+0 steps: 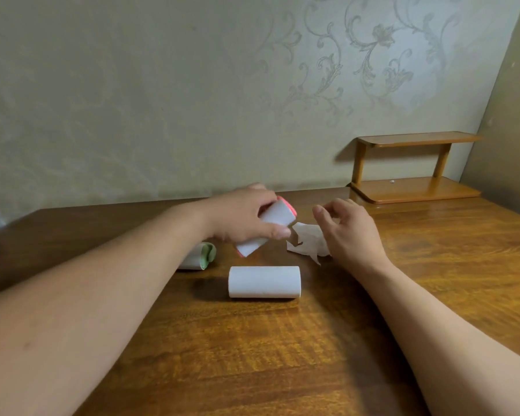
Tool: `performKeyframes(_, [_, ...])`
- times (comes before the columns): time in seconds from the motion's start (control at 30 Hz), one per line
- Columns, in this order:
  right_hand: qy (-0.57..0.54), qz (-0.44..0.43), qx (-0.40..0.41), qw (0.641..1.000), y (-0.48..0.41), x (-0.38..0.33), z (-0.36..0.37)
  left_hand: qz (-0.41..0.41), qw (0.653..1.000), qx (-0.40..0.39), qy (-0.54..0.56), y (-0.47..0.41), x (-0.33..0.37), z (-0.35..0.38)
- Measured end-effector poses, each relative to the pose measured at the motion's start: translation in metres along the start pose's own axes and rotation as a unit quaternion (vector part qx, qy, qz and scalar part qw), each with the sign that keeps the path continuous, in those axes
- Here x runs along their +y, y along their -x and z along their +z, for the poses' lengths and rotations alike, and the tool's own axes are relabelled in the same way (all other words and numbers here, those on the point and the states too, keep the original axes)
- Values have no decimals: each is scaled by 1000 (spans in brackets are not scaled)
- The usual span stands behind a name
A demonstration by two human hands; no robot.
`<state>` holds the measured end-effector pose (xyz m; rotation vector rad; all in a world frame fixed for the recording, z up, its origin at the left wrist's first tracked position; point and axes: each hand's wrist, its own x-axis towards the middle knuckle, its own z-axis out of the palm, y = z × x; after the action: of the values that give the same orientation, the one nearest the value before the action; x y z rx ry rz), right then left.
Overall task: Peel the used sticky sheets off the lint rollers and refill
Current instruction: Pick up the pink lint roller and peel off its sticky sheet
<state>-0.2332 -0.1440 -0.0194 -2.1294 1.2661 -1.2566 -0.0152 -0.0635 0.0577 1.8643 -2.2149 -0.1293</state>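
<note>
My left hand [240, 216] grips a pink-ended lint roller [275, 216] with a white sticky roll, held tilted just above the wooden table [282, 355]. My right hand [347, 226] hovers to its right with fingers loosely curled and nothing in them. A crumpled peeled white sheet [308, 241] lies on the table between the hands. In front of them a plain white refill roll [264, 282] lies on its side. A green-ended lint roller [203, 256] lies partly hidden behind my left forearm.
A small two-tier wooden shelf [415, 169] stands at the table's back right corner against the patterned wall. A side wall closes in on the right.
</note>
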Motion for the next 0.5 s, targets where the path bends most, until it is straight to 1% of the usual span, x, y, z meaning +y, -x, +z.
performKeyframes(0.03, [2,2,2,1000,-1,1,0,9,998,-42,-40,-4,-1,0])
performKeyframes(0.1, [5,4,5,1000,-2,1,1,14,991,-102,-80,-10,-2,0])
performKeyframes(0.23, [9,6,4,1000,-3,1,4,5,979,-170,-116,-16,-5,5])
performKeyframes(0.33, [9,4,-2,1000,-3,0,4,-9,975,-185,-124,-16,-6,13])
performKeyframes(0.43, [6,4,-6,1000,-3,0,4,-23,982,-171,-78,-14,-9,18])
performKeyframes(0.5, [8,3,-4,1000,-3,1,4,-24,983,-164,-76,-12,-10,18])
